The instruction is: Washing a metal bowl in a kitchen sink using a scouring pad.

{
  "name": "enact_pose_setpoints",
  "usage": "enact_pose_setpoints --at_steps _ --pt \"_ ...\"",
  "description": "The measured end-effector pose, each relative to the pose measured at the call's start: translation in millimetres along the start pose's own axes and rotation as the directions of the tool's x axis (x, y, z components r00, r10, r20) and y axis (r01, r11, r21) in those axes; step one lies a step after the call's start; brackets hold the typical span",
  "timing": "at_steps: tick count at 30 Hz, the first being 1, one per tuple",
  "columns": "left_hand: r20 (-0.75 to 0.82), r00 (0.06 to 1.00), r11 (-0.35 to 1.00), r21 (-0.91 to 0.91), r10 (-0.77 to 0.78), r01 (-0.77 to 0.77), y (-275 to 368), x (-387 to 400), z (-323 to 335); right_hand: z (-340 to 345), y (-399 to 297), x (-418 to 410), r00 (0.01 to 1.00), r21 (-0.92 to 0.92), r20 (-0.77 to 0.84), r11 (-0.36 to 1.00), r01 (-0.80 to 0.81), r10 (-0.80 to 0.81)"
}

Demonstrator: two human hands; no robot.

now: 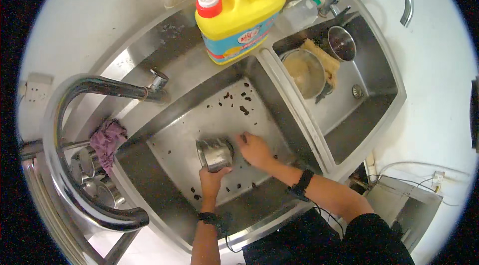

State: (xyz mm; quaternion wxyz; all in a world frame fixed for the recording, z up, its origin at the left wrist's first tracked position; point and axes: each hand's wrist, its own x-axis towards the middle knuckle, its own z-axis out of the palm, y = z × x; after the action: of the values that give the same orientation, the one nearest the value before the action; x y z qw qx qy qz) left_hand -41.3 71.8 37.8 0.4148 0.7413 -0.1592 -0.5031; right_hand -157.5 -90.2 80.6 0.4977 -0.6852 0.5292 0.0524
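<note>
My left hand (211,181) grips the near side of a small stainless steel pot or cup (218,155), which lies tipped on its side low in the left basin (168,175). Just to the right of it, my right hand (253,150) has its fingers curled around a small dark piece, perhaps a scrubber or some residue; I cannot tell which. Dark scraps (244,110) are scattered over the basin floor, mostly towards its far corner and its near edge.
A yellow pump jug (239,14) and a clear plastic bottle (301,12) stand behind the basins. The right basin holds a round metal bowl (304,74), a tan cloth (331,63) and a metal cup (342,43). A curved faucet (56,130) and purple rag (108,139) are at left.
</note>
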Motion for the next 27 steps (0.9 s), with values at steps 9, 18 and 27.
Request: enact_pose_setpoints --at_steps 9,18,27 --pt "0.108 0.990 0.960 0.273 -0.095 0.062 9.2 7.4 -8.5 91.6 10.5 11.7 0.719 -0.456 -0.249 0.734 0.504 -0.649" --pt "0.049 0.991 0.976 0.185 -0.125 0.114 19.5 0.2 -7.5 95.2 -11.3 23.3 0.810 -0.318 -0.187 0.814 0.486 -0.556" --pt "0.080 0.975 0.837 0.501 0.206 -0.218 -23.8 20.0 -4.0 106.1 -28.5 33.4 0.879 -0.386 -0.052 0.821 0.421 -0.475"
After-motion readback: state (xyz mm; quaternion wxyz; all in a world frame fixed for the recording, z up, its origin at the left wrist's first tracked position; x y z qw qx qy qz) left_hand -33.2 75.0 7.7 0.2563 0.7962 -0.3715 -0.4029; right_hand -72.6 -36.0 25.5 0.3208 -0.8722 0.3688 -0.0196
